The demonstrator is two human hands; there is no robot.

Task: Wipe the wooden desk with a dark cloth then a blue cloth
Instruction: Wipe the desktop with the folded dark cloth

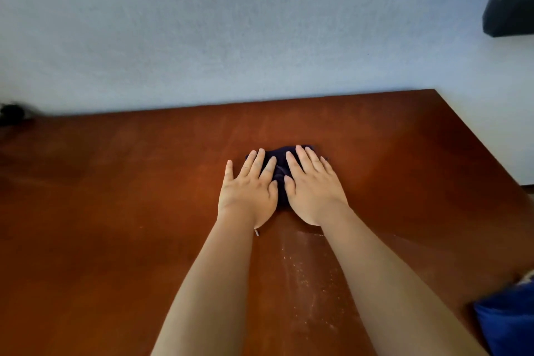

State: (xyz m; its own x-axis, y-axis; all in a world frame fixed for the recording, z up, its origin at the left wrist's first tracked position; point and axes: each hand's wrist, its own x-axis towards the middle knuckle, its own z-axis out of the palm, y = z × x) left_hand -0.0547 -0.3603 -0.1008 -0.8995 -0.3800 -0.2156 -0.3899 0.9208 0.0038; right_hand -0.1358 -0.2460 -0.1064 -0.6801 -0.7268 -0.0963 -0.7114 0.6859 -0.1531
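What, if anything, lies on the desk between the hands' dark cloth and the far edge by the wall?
Nothing visible does. Both the left hand and right hand press flat on the dark cloth, and the wooden desk beyond it shows bare to the wall.

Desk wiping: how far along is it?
Early on. Both hands, left and right, press the dark cloth flat on the desk. Pale dust remains nearer the person. The blue cloth lies unused at the right edge.

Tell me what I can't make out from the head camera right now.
- Dark cloth: mostly covered by the left hand and right hand.
- Blue cloth: cut off by the lower right corner.
- Black object on the desk: blurred, cut off at the left.
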